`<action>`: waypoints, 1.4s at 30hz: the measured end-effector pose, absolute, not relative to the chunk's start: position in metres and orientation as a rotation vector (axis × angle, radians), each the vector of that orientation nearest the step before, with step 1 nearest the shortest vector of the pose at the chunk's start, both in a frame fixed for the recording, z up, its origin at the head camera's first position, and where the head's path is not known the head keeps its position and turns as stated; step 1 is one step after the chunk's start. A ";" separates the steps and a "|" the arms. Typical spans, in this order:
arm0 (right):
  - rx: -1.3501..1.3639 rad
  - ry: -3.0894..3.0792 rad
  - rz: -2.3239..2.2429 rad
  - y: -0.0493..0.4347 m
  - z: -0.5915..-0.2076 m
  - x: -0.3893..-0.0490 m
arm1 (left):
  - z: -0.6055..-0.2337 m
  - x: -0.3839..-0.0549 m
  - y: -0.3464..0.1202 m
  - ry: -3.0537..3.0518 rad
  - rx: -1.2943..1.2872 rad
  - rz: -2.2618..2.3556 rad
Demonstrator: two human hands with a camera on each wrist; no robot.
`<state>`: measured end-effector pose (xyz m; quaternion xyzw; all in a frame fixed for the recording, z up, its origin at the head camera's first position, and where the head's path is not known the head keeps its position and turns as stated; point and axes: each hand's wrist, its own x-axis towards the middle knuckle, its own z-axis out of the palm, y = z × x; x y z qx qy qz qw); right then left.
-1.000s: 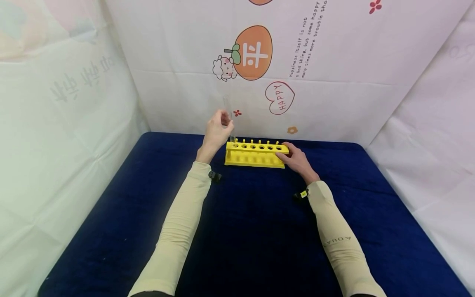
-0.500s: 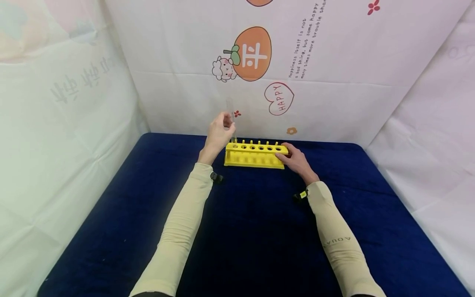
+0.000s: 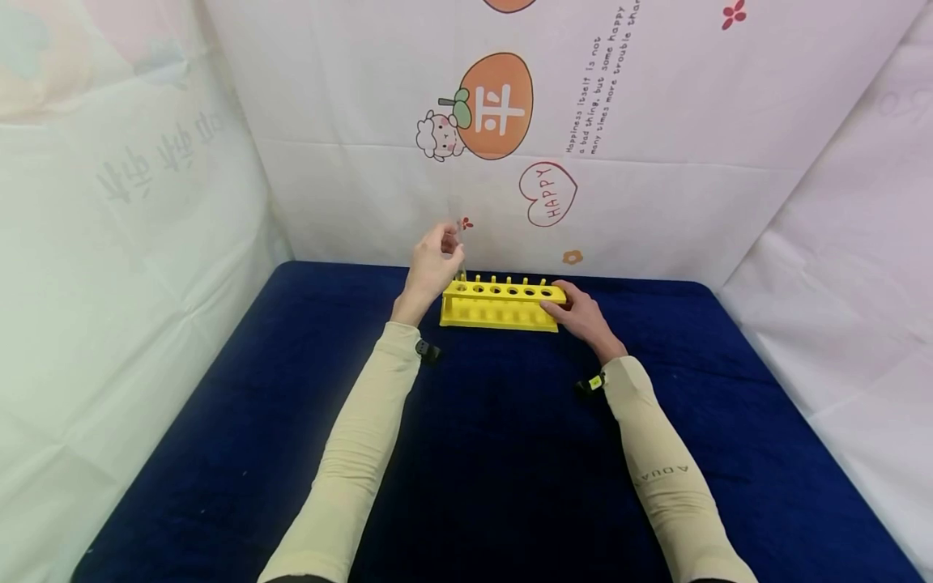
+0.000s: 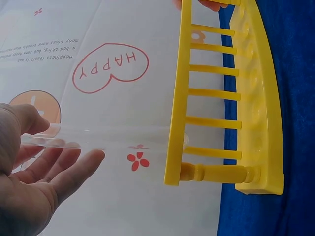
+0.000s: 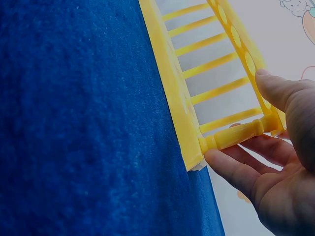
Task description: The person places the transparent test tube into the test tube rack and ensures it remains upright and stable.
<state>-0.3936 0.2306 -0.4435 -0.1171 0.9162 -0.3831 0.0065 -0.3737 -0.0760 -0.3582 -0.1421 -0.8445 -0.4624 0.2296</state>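
Observation:
In the head view a yellow test tube rack (image 3: 499,316) stands near the back of the table, its holes in one row. My left hand (image 3: 430,267) is above the rack's left end and pinches a clear test tube (image 4: 115,136) between thumb and fingers. In the left wrist view the tube's rounded end reaches just through the end hole of the top plate (image 4: 177,93), well above the base. My right hand (image 3: 583,316) grips the rack's right end; in the right wrist view its thumb lies at the top plate and its fingers are around the end post (image 5: 236,135).
Dark blue cloth (image 3: 503,453) covers the table. Close behind the rack rises a white printed backdrop (image 3: 350,202), with white sheets also at the left (image 3: 131,308) and right (image 3: 853,340). Upright pegs (image 3: 509,280) line the rack's rear side.
My left hand has moved slightly down and right, with the test tube now more upright and lower in the leftmost hole. My right hand stays on the rack.

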 end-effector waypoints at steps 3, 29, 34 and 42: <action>-0.372 2.869 -1.191 0.231 -0.444 -0.393 | -0.359 -0.374 -0.075 -2.319 -0.396 -1.285; -0.342 2.845 -1.187 0.230 -0.440 -0.392 | -0.370 -0.374 -0.070 -2.339 -0.389 -1.288; -0.325 2.852 -1.169 0.230 -0.439 -0.392 | -0.372 -0.373 -0.070 -2.344 -0.388 -1.298; -0.330 2.846 -1.173 0.230 -0.440 -0.393 | -0.377 -0.373 -0.070 -2.352 -0.376 -1.310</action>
